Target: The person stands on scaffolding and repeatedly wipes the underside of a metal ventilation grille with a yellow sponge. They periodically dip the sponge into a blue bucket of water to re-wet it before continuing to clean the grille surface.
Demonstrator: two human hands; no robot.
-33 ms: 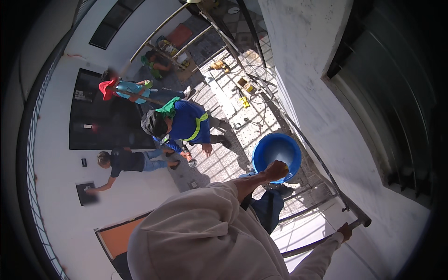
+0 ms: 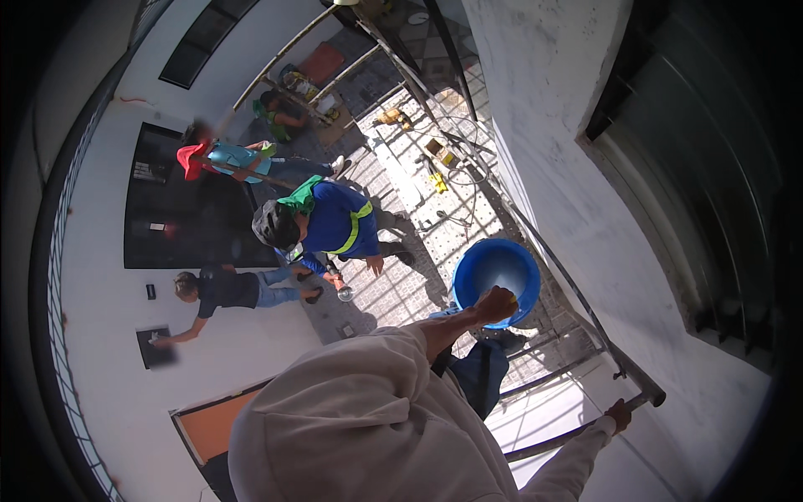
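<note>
My left hand [image 2: 495, 307] is closed in a fist over the near part of a large round blue tub [image 2: 462, 289]. A bit of yellow shows at its edge, but what it holds cannot be made out. On the right, my right hand [image 2: 619, 415] is wrapped round a metal pipe [image 2: 552, 441] beside the wall. Light beige sleeves cover most of both arms. The tub's inside is pale and sunlit, with its contents unclear.
A co-worker in blue [image 2: 341, 219] holds an angle grinder [image 2: 344, 291]. Other people stand or crouch to the left and far off. Poles, a yellow drill [image 2: 393, 118] and cables lie or stand beyond the tub. A pale wall [image 2: 544, 125] rises on the right.
</note>
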